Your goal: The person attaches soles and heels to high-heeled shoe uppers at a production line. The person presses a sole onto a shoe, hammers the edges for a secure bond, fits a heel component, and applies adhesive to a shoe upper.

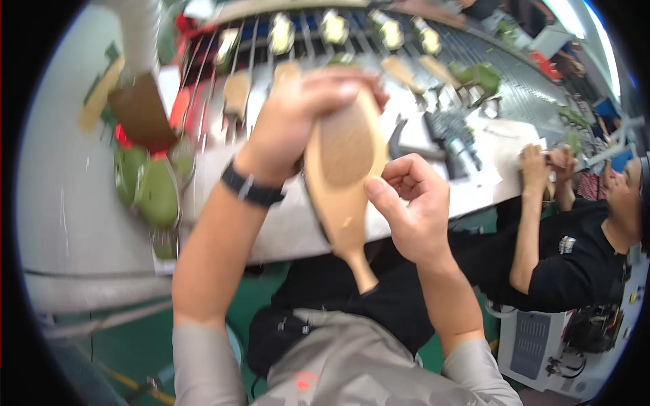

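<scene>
A tan shoe sole (330,208) is tilted in front of me over the table's front edge. It is broad at its far end, carries a brown oval patch, and narrows to a thin tail with a dark tip. My left hand (305,111) is wrapped over its broad far end, blurred and with some fingers hidden behind it. The thumb and curled fingers of my right hand (413,206) close on its right edge near the middle. Beneath the sole, its far side is hidden from me.
Olive-green shoe parts (152,189) lie at the left. Behind my hands is a metal-bar rack (308,40) bearing several tan and cream pieces. Dark tools (450,132) lie right of centre. At the right, a co-worker in a black shirt (575,250) works at the same table.
</scene>
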`<state>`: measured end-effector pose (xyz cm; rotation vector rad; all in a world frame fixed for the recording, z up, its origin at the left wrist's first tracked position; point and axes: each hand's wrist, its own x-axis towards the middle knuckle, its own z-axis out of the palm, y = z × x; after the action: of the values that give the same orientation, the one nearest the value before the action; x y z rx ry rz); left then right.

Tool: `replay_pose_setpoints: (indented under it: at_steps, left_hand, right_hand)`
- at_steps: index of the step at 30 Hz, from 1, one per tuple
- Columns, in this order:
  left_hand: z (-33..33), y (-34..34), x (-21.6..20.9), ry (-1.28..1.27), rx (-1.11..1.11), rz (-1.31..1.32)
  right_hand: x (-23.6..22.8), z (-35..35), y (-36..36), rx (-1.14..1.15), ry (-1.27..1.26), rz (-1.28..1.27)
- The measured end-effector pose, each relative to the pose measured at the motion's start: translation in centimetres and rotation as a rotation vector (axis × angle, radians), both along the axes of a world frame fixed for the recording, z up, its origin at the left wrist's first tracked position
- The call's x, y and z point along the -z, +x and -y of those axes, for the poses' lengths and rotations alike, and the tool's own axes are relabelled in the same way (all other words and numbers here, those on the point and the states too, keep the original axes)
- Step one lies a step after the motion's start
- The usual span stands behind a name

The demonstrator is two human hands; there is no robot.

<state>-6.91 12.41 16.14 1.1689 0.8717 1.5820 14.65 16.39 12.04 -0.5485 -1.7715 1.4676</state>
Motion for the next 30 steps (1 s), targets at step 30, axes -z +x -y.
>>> replay_pose_setpoints:
  at_steps: [30]
  left_hand:
    - [6.3, -0.4, 8.3, -0.072, -0.368, -0.515]
  right_hand:
    - [-1.9, 5.1, 4.1, -0.598, -0.566, -0.118]
